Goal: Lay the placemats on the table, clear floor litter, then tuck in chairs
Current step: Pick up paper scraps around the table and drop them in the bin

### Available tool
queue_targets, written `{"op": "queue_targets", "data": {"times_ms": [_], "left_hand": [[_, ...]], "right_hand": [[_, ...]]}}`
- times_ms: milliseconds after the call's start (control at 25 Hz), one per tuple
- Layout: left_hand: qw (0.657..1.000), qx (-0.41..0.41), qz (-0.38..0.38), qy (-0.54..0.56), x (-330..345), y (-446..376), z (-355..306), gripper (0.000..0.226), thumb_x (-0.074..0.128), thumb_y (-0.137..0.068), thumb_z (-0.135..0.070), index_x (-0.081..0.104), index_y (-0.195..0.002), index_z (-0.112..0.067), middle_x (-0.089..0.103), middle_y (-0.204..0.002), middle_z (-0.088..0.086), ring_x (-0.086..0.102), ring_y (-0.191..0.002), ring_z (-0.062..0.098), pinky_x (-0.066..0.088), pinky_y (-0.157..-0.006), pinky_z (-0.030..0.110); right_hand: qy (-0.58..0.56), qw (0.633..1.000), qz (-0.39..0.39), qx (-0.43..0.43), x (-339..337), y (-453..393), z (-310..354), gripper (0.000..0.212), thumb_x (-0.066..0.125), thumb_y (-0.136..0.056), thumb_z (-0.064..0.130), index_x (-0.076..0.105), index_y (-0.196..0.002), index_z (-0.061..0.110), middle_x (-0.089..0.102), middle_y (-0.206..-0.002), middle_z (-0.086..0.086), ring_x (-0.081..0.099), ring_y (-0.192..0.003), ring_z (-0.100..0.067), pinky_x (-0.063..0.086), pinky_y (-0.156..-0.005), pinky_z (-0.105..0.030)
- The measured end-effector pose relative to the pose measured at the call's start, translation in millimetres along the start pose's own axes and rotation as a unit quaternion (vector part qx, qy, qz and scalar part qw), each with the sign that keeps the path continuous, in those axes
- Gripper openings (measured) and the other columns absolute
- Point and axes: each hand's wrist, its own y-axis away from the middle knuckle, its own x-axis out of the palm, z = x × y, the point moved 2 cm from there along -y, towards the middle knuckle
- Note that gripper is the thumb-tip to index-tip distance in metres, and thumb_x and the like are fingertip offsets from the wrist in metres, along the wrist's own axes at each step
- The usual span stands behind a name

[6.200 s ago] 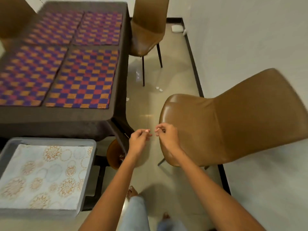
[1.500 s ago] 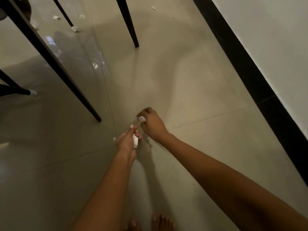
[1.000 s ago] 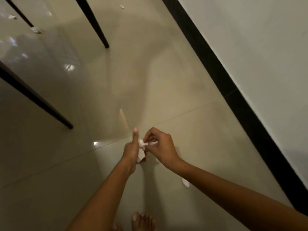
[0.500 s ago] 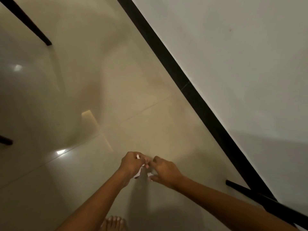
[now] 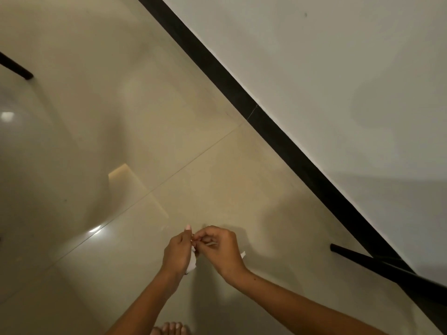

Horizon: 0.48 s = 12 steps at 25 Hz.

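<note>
Fingers (image 5: pixel 183 240) of the left hand (image 5: pixel 177 252) curl round white paper scraps (image 5: pixel 191 263). The right hand (image 5: pixel 221 249) pinches another scrap (image 5: pixel 242 255) beside it, both above the floor (image 5: pixel 121 117).

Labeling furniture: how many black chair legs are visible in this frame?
2. One leg tip at the left edge, upper floor; one leg at lower right beside the black skirting. Others may lie out of frame.
</note>
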Motion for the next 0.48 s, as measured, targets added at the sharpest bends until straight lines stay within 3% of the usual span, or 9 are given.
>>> {"op": "queue_targets", "data": {"times_ms": [120, 200, 240, 320, 400, 480], "left_hand": [[0.997, 0.061, 0.005, -0.049, -2, -5, -1, 0.047, 0.043, -0.099, -0.027, 0.058, -0.056, -0.013, 0.057, -0.052, -0.001, 0.052, -0.058, 0.023, 0.036, -0.053, 0.027], [0.985, 0.096, 0.004, -0.143, 2, -7, -1, 0.044, 0.042, -0.099, -0.022, 0.059, -0.06, -0.012, 0.06, -0.059, 0.002, 0.055, -0.063, 0.021, 0.037, -0.058, 0.028], [0.976, 0.106, 0.004, -0.192, 6, -6, 0, 0.04, 0.04, -0.099, -0.022, 0.062, -0.068, -0.009, 0.063, -0.067, 0.005, 0.058, -0.068, 0.022, 0.04, -0.061, 0.029], [0.954, 0.111, -0.002, -0.278, 13, -6, 4, 0.033, 0.039, -0.097, -0.024, 0.065, -0.082, -0.009, 0.067, -0.08, 0.008, 0.062, -0.077, 0.024, 0.046, -0.069, 0.033], [0.945, 0.109, 0.002, -0.309, 15, -6, 7, 0.031, 0.04, -0.096, -0.026, 0.065, -0.084, -0.012, 0.069, -0.085, 0.008, 0.063, -0.081, 0.025, 0.048, -0.073, 0.034], [0.947, 0.105, 0.02, -0.302, 16, -5, 7, 0.03, 0.04, -0.097, -0.028, 0.063, -0.08, -0.018, 0.069, -0.085, 0.007, 0.063, -0.083, 0.025, 0.047, -0.073, 0.032]], "right_hand": [[0.055, 0.998, 0.014, -0.027, -9, -2, -1, 0.012, 0.062, -0.082, 0.004, 0.073, -0.086, 0.005, 0.07, -0.082, -0.001, 0.065, -0.076, -0.006, 0.051, -0.068, -0.018], [0.139, 0.987, 0.005, -0.075, -14, 3, -8, 0.012, 0.057, -0.083, 0.011, 0.069, -0.085, 0.012, 0.067, -0.084, 0.001, 0.062, -0.076, -0.009, 0.051, -0.066, -0.023], [0.213, 0.971, -0.002, -0.112, -15, 6, -14, 0.01, 0.056, -0.082, 0.016, 0.064, -0.086, 0.014, 0.064, -0.087, 0.001, 0.06, -0.075, -0.011, 0.05, -0.063, -0.025], [0.401, 0.902, -0.016, -0.16, -21, 13, -30, 0.015, 0.061, -0.072, 0.022, 0.056, -0.087, 0.018, 0.056, -0.087, 0.003, 0.056, -0.071, -0.013, 0.045, -0.055, -0.024], [0.508, 0.851, -0.018, -0.13, -31, 21, -50, 0.034, 0.072, -0.051, 0.024, 0.055, -0.081, 0.022, 0.054, -0.081, 0.004, 0.056, -0.066, -0.014, 0.043, -0.05, -0.022], [0.553, 0.829, -0.03, -0.076, -40, 25, -69, 0.047, 0.079, -0.034, 0.021, 0.059, -0.076, 0.024, 0.058, -0.079, 0.002, 0.057, -0.065, -0.016, 0.045, -0.051, -0.022]]}}
